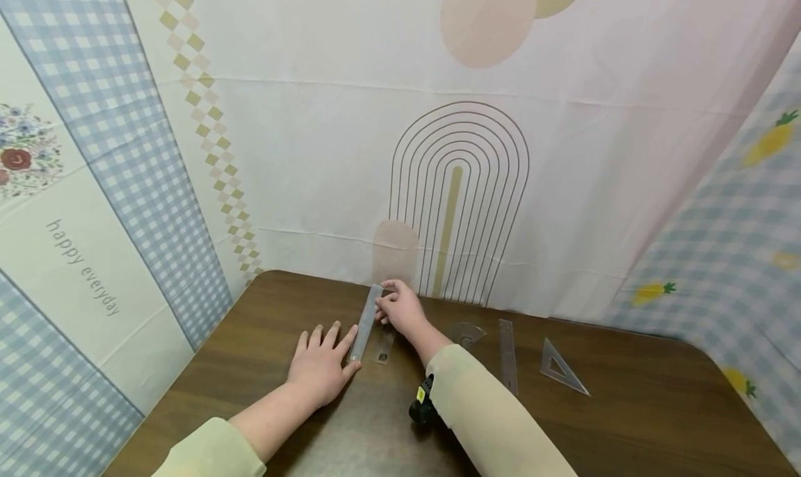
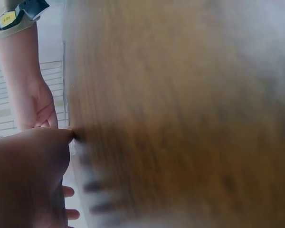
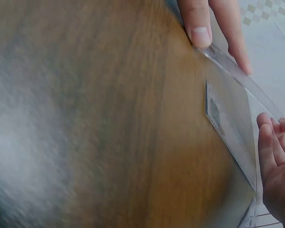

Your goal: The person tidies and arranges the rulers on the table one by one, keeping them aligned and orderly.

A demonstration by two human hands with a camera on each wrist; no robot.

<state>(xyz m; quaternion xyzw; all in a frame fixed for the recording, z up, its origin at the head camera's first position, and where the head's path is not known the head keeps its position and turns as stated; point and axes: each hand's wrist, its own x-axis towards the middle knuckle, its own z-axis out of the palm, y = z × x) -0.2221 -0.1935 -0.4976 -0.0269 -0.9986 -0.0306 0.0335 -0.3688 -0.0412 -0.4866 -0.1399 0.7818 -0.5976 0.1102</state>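
A narrow greyish see-through ruler (image 1: 366,324) lies slanted on the table. My left hand (image 1: 319,369) rests with spread, straight fingers at its near end, index finger along one side and thumb by the end. At the far end my right hand (image 1: 403,311) pinches the ruler's edge between thumb and bent fingers; the right wrist view shows this hand (image 3: 278,166) beside the ruler (image 3: 244,83). Just right of it lies a second clear ruler (image 1: 383,355), partly hidden under my right hand. The left wrist view catches only part of my left hand (image 2: 28,166).
Right of my right forearm lie a clear protractor (image 1: 468,334), another clear ruler (image 1: 508,355) and a clear set square (image 1: 562,370). A patterned cloth (image 1: 313,171) hangs behind the brown wooden table (image 1: 657,407). A black device (image 1: 422,404) is strapped to my right wrist.
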